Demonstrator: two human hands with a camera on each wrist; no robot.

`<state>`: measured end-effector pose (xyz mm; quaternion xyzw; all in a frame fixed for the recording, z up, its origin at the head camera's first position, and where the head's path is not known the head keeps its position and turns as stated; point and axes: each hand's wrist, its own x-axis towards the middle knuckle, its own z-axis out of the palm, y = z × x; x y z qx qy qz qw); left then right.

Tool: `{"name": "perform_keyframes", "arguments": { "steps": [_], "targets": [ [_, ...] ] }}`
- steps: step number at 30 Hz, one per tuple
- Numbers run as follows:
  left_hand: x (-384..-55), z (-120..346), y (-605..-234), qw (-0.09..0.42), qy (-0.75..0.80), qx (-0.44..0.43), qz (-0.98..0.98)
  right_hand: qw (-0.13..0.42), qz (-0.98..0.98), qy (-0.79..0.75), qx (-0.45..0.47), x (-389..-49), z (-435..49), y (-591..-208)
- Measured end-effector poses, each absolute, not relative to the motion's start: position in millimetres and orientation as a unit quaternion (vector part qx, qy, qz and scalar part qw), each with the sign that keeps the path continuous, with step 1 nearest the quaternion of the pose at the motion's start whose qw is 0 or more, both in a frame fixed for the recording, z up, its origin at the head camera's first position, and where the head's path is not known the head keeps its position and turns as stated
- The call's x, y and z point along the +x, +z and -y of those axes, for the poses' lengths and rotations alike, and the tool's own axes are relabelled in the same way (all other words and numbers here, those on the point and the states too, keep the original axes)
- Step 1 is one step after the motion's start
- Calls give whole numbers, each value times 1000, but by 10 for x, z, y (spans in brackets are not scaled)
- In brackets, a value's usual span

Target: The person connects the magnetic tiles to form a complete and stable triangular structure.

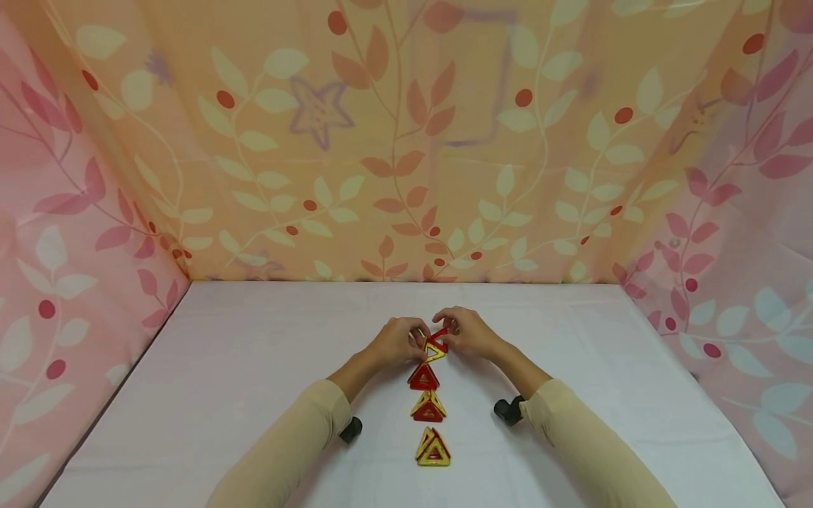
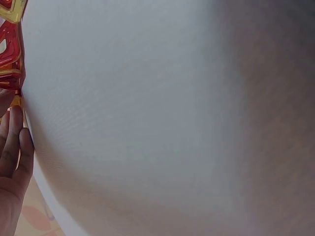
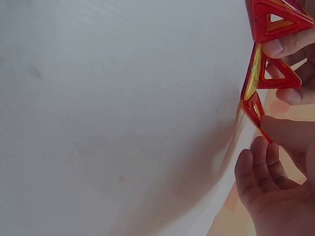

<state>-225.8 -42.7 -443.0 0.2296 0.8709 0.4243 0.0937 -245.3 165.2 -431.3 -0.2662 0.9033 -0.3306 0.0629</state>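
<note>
Triangular magnetic tiles in red and yellow lie in a column on the white table. At its far end my left hand [image 1: 396,341] holds a small group of joined tiles between thumb and fingers, among them a yellow triangle tile [image 1: 435,353] and a red triangle tile [image 3: 288,78]. My right hand [image 1: 470,331] pinches another red triangle tile [image 3: 254,109], which leans against the group, tilted. Just nearer stands a red pyramid [image 1: 423,377], close to the left thumb. The left wrist view catches only part of the left hand [image 2: 14,152] at its edge.
Nearer to me are a red-and-yellow pyramid [image 1: 428,407] and a mostly yellow one [image 1: 433,449]. Black wrist devices [image 1: 508,410] show by both sleeves. Patterned cloth walls [image 1: 394,212] enclose the white table [image 1: 254,367] at the back and sides.
</note>
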Motion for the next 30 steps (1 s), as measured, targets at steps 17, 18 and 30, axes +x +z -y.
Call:
{"name": "perform_keyframes", "arguments": {
  "steps": [17, 18, 30],
  "targets": [
    [-2248, 426, -4438, 95, 429, 220, -871, 99, -883, -368, -275, -2434, -1700, -4336],
    [-2248, 427, -4437, 95, 432, 219, -870, 103, -882, -369, -275, -2433, -1706, -4339],
    [-2261, 426, -4431, 90, 445, 225, -862, 105, -871, -375, -300, -2436, -1714, -4367]
  ]
}}
